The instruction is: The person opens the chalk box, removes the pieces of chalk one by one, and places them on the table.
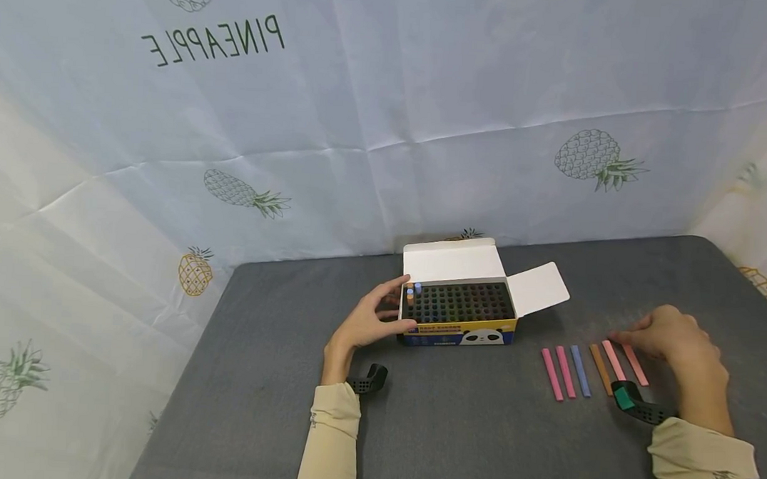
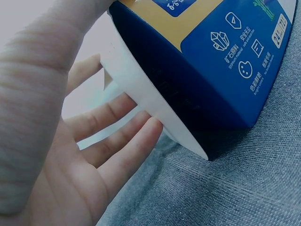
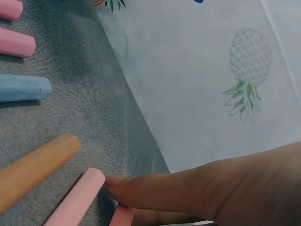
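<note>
An open chalk box point(image 1: 446, 335), blue and yellow with a panda on its front, holds a black insert full of round holes. Several orange and blue chalks point(image 1: 418, 288) stand in its left end. My left hand point(image 1: 367, 321) grips that end, thumb at the front corner; in the left wrist view fingers touch a white end flap point(image 2: 150, 99). At right my right hand point(image 1: 681, 345) pinches the upper end of the rightmost salmon-pink chalk point(image 1: 638, 369), which lies on the table. Its thumb tip is right beside the neighbouring light pink chalk point(image 3: 77, 197).
Left of these lie an orange chalk point(image 1: 601, 369), a blue chalk point(image 1: 580, 371) and two deeper pink chalks point(image 1: 565, 372) in a row. The box lid point(image 1: 453, 262) leans back, and a side flap point(image 1: 538, 288) sticks out rightward. A pineapple-print curtain point(image 1: 372, 196) hangs behind the grey table point(image 1: 452, 428).
</note>
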Available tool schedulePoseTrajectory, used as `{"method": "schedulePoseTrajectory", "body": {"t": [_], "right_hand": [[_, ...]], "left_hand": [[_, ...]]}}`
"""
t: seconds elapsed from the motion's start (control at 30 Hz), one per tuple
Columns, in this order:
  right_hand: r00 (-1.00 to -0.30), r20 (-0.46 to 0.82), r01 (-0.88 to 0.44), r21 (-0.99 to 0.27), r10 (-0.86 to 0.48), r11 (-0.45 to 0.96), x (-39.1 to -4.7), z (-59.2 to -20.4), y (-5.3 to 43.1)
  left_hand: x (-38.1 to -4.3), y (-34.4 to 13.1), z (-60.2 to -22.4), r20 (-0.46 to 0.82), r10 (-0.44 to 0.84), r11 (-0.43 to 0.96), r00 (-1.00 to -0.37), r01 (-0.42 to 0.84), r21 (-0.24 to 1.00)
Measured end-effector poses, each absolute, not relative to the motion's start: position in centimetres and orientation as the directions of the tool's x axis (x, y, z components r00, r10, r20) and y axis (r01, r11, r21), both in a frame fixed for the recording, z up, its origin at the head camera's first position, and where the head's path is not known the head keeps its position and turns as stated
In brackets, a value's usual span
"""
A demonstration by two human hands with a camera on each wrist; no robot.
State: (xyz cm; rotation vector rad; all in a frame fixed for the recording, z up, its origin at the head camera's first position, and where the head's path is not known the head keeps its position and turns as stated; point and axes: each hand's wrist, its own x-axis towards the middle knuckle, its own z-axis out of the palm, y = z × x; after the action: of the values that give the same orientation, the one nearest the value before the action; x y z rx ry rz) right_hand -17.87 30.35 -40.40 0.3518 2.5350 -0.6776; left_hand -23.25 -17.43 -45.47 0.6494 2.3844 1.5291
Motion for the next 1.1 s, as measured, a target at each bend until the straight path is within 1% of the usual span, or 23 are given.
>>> {"method": "schedulePoseTrajectory", "body": {"t": [0.17, 0.37, 0.7, 0.8, 0.97, 1.1], "right_hand": [[-0.854, -0.507, 0.358, -0.406, 0.118, 0.841, -17.9, -40.5, 30.5], [-0.845, -0.520, 0.374, -0.408, 0.125, 0.833, -18.0, -40.7, 30.7], [-0.851, -0.506, 0.379, -0.406, 0.140, 0.832, -17.6, -40.4, 30.0], [-0.851, -0.497, 0.396, -0.393, 0.170, 0.830, -17.5, -40.2, 29.7], [-0.880, -0.432, 0.386, -0.409, 0.197, 0.827, -17.4, -39.9, 29.4], [-0.938, -0.316, 0.290, -0.481, 0.145, 0.828, -17.3, -39.7, 29.4]], "left_hand": [[-23.4, -17.5, -45.5, 0.038, 0.485, 0.355, -0.874, 0.236, 0.905], [-23.4, -17.5, -45.6, 0.040, 0.487, 0.357, -0.873, 0.241, 0.903], [-23.3, -17.5, -45.6, 0.047, 0.483, 0.358, -0.874, 0.246, 0.901], [-23.3, -17.5, -45.7, 0.049, 0.484, 0.357, -0.874, 0.249, 0.901], [-23.3, -17.5, -45.6, 0.051, 0.484, 0.359, -0.873, 0.251, 0.899], [-23.1, -17.5, -45.5, 0.052, 0.484, 0.366, -0.874, 0.255, 0.895]]}}
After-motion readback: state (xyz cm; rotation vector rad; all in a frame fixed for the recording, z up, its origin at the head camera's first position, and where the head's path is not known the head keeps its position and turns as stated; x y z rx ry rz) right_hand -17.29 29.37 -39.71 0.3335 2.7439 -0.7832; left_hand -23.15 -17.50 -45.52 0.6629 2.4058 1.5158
